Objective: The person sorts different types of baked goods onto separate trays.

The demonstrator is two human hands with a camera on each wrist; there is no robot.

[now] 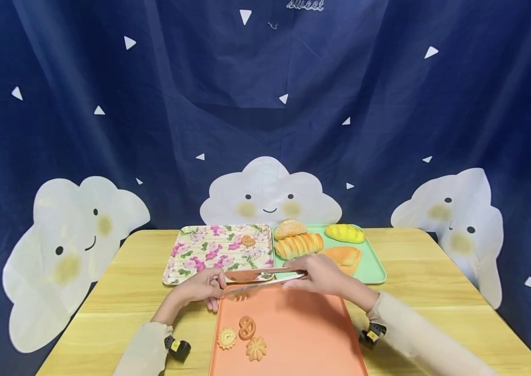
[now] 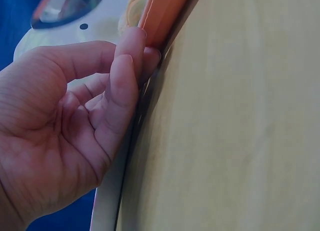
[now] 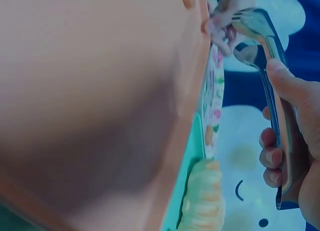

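Observation:
My right hand point(image 1: 319, 274) holds metal tongs point(image 3: 276, 96) around their handle end, thumb on one arm and fingers curled on the other. The tips of the tongs stand apart with nothing between them, above the far edge of the orange tray point(image 1: 303, 334). At that tray's far left corner, my left hand point(image 1: 204, 288) pinches the rim; the left wrist view shows its fingertips point(image 2: 127, 63) on the edge. On the orange tray's left side lie a pretzel cookie point(image 1: 247, 328), a round swirl cookie point(image 1: 226, 338) and a flower-shaped cookie point(image 1: 256, 348).
Behind the orange tray sits a floral tray point(image 1: 199, 259) bearing one small round cookie point(image 1: 248, 241). Beside it, a green tray point(image 1: 375, 269) carries several breads, including a yellow loaf point(image 1: 345, 233) and a ridged loaf point(image 1: 299, 246). All rest on a wooden table point(image 1: 119, 297).

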